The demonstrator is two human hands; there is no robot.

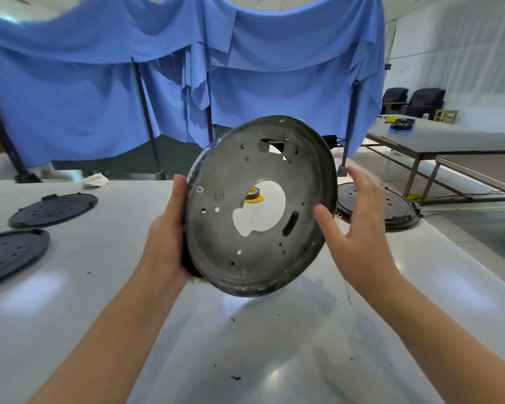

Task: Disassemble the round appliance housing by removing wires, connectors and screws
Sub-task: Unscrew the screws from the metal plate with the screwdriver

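Holding round metal housing plate [260,205] tilted above white surface [99,287]; left hand [169,240] grip clasps rim, right hand [359,228] released, just beside. Best steady opposite rim before checking holes for leftover screws

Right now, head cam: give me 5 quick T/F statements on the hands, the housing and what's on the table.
1. The left hand grips the rim of the round metal housing. True.
2. The right hand is clamped on the housing. False: its fingers are spread and open beside the right edge, and no grip shows.
3. The housing lies flat on the white table. False: it is held up, tilted on edge, above the table.
4. A roll of tape shows through the housing's central opening. True.
5. Wires hang from the housing face. False: only holes and cut-outs show on the face in view.
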